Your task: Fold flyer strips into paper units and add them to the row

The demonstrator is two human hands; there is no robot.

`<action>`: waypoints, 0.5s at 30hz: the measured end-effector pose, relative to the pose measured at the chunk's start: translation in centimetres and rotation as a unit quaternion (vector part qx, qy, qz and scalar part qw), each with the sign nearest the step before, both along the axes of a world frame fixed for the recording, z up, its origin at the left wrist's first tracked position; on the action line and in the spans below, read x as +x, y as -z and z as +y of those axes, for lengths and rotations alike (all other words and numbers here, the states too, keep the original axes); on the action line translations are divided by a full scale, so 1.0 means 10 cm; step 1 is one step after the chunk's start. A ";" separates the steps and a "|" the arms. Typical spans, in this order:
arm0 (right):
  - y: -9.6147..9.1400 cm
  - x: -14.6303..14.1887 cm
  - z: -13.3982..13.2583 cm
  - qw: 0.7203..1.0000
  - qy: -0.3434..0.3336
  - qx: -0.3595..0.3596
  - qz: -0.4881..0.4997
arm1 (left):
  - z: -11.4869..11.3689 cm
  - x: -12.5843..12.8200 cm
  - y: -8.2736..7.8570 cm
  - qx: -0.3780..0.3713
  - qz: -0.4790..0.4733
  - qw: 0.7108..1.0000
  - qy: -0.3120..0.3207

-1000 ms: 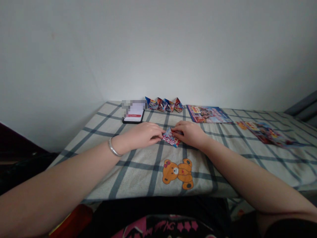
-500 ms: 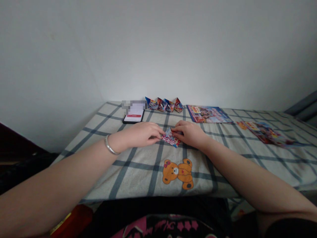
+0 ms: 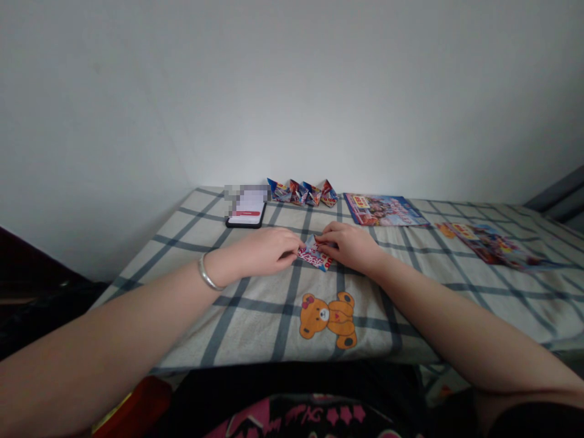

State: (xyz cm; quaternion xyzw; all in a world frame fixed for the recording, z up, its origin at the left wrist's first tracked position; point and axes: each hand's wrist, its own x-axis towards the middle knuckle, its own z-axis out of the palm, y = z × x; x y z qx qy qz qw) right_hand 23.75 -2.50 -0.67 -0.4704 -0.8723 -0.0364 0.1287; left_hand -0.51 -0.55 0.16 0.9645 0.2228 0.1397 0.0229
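A small folded piece of printed paper (image 3: 314, 255), red, white and blue, lies on the checked cloth (image 3: 255, 310) between my two hands. My left hand (image 3: 262, 249), with a silver bangle on its wrist, pinches the paper's left edge with closed fingers. My right hand (image 3: 349, 244) presses and pinches the right edge, its fingers curled on the paper. Both hands rest on the cloth.
Several folded paper shapes (image 3: 303, 192) stand in a row at the back by the wall. A phone (image 3: 246, 213) lies to their left. Two printed leaflets (image 3: 382, 209) (image 3: 495, 246) lie at the right. A bear print (image 3: 329, 316) marks the cloth near me.
My left hand has shifted slightly along the paper's left edge. The right hand and the paper stay where they were.
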 end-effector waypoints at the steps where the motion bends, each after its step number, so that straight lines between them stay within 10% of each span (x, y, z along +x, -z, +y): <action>1: 0.00 0.00 0.00 1.000 -0.002 0.002 -0.001 | -0.02 0.01 0.00 0.001 -0.006 1.000 -0.013; 15: -0.02 0.01 -0.03 0.994 -0.077 0.080 -0.017 | -0.03 0.08 0.16 0.070 0.018 0.997 -0.008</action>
